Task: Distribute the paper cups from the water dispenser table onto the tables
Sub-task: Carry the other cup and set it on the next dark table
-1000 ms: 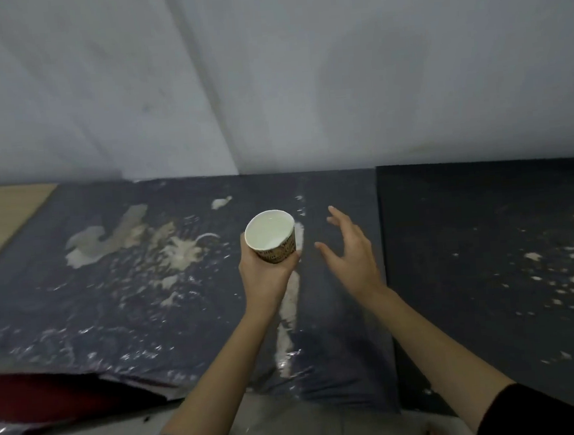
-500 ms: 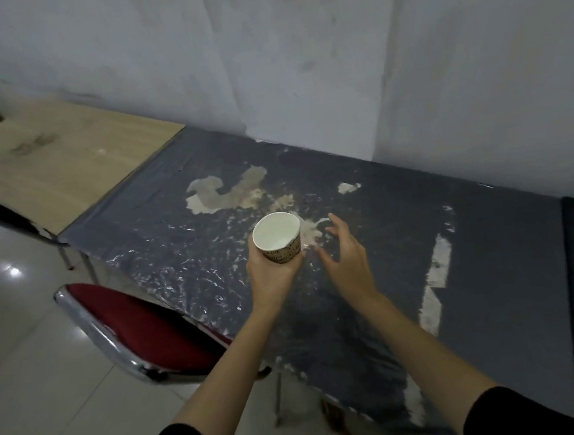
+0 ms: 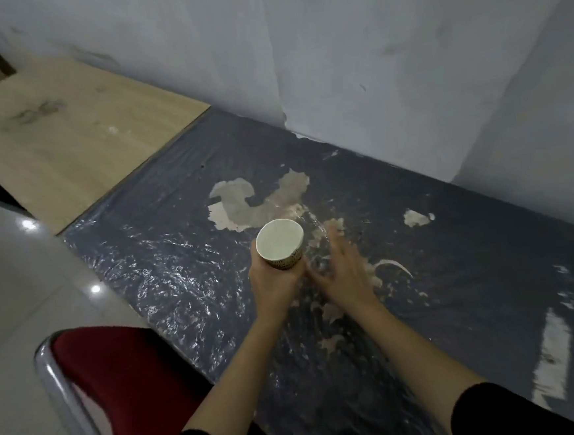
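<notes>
A white paper cup point(image 3: 280, 243) with a dotted brown band near its base is held upright and tilted slightly toward me, above a dark table point(image 3: 174, 205) covered in worn, peeling plastic. My left hand point(image 3: 273, 284) grips it from below around the base. My right hand point(image 3: 343, 270) is just to the right of the cup, fingers apart and blurred, its thumb close to the cup's base; it holds nothing. The cup looks empty inside.
A red-seated chair point(image 3: 120, 385) with a chrome frame stands at the table's near edge on the left. A light wooden table point(image 3: 59, 139) adjoins the dark one at the far left. A pale wall point(image 3: 369, 56) runs behind both. Glossy floor tiles point(image 3: 16, 290) lie to the left.
My view has swung left along the tables, bringing the chair and wooden table into sight. The right hand has drawn closer to the cup's base; the left hand still holds the cup.
</notes>
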